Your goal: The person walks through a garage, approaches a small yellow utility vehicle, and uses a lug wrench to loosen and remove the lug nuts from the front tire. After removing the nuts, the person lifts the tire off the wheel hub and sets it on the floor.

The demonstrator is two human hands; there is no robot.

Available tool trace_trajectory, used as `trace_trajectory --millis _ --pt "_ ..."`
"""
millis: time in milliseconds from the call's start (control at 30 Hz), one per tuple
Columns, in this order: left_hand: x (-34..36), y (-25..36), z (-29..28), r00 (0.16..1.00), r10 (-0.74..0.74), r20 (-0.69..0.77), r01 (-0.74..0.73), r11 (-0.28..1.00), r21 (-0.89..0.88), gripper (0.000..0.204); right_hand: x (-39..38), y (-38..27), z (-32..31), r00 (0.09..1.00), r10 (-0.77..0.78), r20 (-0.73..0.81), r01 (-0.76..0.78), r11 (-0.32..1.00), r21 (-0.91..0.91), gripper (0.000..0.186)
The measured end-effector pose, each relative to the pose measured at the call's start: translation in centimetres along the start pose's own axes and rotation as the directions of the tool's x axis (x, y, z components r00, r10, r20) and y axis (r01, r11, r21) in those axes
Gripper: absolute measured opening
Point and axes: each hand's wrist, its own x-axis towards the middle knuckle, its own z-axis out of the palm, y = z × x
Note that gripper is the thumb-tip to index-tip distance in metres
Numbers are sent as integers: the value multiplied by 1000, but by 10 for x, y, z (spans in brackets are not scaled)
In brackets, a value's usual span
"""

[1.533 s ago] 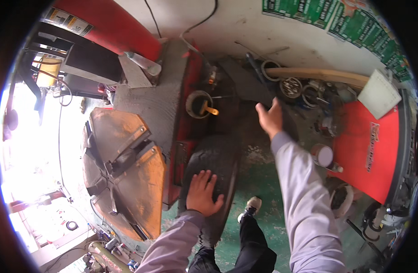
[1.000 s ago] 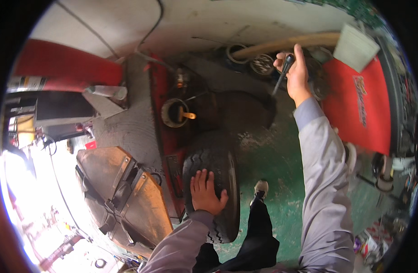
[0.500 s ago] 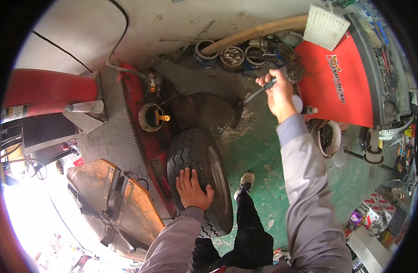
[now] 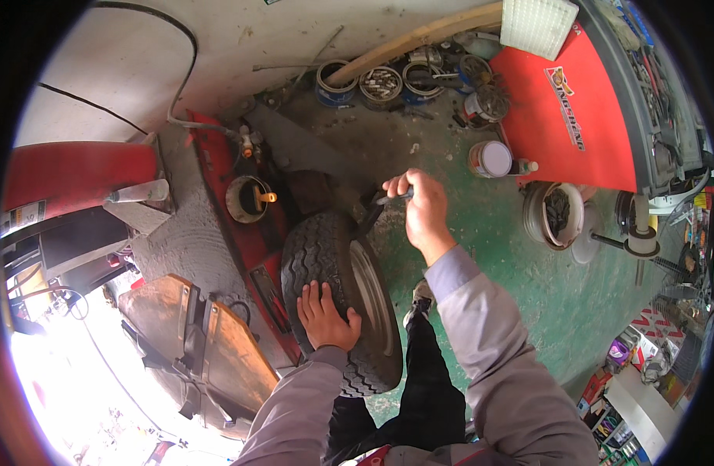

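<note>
Red machine [image 4: 248,252] beside wheel and tyre [image 4: 316,247], upright with slight tilt on green floor [image 4: 489,256]. Step, judged: steadying tyre, tool poised at its edge; next move calls for firm bracing, controlled aim. Left grip [image 4: 329,325]: spread on tread. Right grip [image 4: 427,213]: wrapped round dark tool [image 4: 368,221]; tool-tyre contact unclear.

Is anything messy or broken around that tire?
The green floor looks scuffed, with pale patches where its paint seems worn. By the wall, a wooden beam lies slanted, one end over a blue can. The tire under the left hand shows no obvious damage.
</note>
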Motion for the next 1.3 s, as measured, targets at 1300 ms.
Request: trace_trajectory --millis 1300 --pt "-12 18 13 995 -83 -51 87 993 83 75 -24 -45 6 768 412 491 250 513 -821 32"
